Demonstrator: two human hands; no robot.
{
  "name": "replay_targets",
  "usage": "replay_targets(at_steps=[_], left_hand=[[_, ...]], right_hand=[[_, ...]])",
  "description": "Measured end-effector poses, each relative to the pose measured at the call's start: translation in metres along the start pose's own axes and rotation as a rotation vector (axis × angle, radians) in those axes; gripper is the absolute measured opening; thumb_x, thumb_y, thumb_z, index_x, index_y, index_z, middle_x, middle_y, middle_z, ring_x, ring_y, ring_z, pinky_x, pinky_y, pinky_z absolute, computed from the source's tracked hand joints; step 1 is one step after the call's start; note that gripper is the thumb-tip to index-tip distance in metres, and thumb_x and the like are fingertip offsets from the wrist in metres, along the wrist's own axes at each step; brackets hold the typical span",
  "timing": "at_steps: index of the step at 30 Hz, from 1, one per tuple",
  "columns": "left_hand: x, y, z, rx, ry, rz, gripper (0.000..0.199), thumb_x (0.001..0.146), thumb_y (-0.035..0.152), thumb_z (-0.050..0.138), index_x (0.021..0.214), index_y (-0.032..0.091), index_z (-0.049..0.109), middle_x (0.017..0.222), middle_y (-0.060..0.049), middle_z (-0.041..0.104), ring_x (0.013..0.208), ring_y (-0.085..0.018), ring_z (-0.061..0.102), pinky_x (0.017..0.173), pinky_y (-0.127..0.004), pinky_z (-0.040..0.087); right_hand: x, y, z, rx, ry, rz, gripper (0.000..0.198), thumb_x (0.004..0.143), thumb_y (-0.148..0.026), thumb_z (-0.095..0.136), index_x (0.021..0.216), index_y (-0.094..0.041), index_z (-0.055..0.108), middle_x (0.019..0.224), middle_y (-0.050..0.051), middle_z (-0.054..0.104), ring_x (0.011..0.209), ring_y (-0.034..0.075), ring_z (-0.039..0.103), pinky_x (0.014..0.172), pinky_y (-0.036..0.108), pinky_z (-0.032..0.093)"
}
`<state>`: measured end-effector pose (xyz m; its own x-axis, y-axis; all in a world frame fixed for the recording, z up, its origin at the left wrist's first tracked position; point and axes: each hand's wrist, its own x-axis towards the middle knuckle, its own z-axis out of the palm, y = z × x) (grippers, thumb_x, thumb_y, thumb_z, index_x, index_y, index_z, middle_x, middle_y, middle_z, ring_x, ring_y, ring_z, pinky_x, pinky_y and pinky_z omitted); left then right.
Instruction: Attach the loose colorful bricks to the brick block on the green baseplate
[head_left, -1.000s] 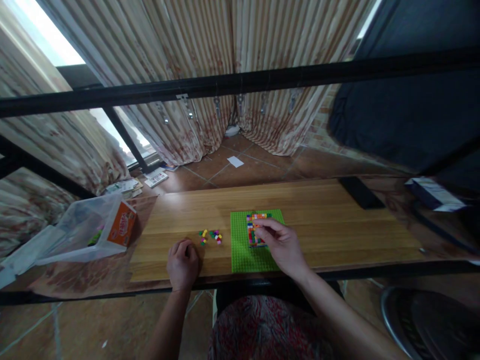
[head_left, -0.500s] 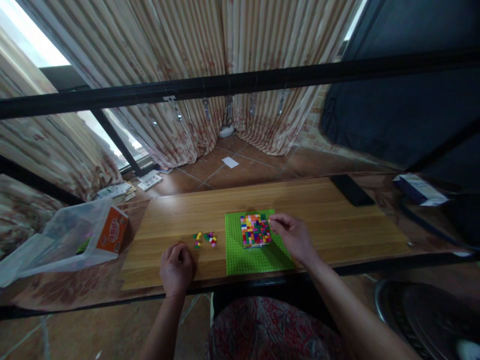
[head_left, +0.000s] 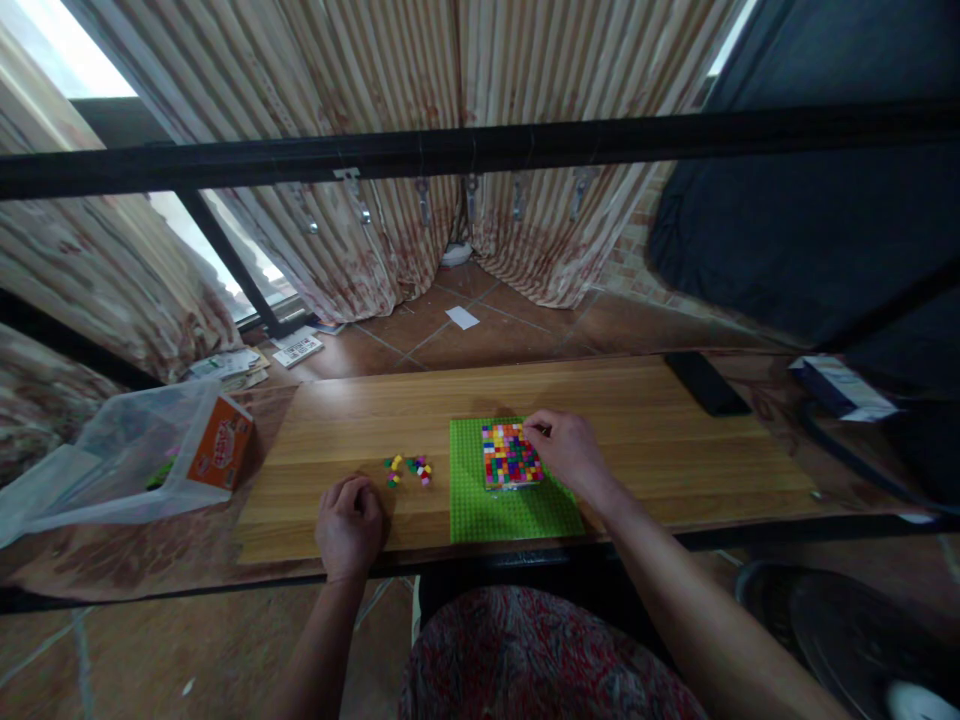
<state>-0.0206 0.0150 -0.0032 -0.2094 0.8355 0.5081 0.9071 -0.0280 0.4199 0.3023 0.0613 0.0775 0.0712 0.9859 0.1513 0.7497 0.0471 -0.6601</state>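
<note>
A block of many-coloured toy bricks point(head_left: 512, 458) stands on a green studded baseplate point(head_left: 469, 510). At the far right corner of its top, the thumb and fingertips of my right hand point(head_left: 568, 452) are pinched together. Whatever lies between them is too small to make out. My left hand point(head_left: 349, 525) rests on the wooden board, fingers curled closed, with nothing showing in it. Just beyond it lie several loose small bricks in two clusters, a left cluster point(head_left: 394, 470) and a right cluster point(head_left: 421, 470).
A clear plastic bin point(head_left: 142, 450) with an orange label sits left of the wooden board point(head_left: 337, 410). A black phone point(head_left: 706, 383) lies at the board's far right, with a blue and white box point(head_left: 844, 387) beyond. A dark bar point(head_left: 480, 147) crosses above the table.
My right hand has moved a little left and away from me, onto the block's far right corner. My left hand keeps its place beside the loose bricks. The view has shifted slightly.
</note>
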Motion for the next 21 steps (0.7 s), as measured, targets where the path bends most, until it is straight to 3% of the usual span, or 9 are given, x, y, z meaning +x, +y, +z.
replay_targets(at_steps=[7,21], left_hand=[[0.000,0.000,0.001,0.010,0.017,0.035,0.017,0.085,0.021,0.051,0.084,0.019,0.067,0.093,-0.009,0.069,0.089,-0.022,0.062,0.081,-0.034,0.050],[-0.002,0.003,0.002,0.011,0.016,0.025,0.017,0.085,0.021,0.050,0.083,0.019,0.067,0.092,-0.009,0.069,0.089,-0.023,0.061,0.083,-0.035,0.049]], right_hand=[[0.001,-0.002,-0.001,-0.018,0.011,0.024,0.017,0.081,-0.024,0.056,0.074,-0.021,0.071,0.073,0.002,0.072,0.067,0.016,0.064,0.064,0.027,0.042],[-0.012,0.007,0.003,0.055,0.179,0.093,0.022,0.081,-0.039,0.058,0.081,-0.020,0.071,0.079,0.006,0.074,0.070,0.020,0.065,0.071,0.034,0.047]])
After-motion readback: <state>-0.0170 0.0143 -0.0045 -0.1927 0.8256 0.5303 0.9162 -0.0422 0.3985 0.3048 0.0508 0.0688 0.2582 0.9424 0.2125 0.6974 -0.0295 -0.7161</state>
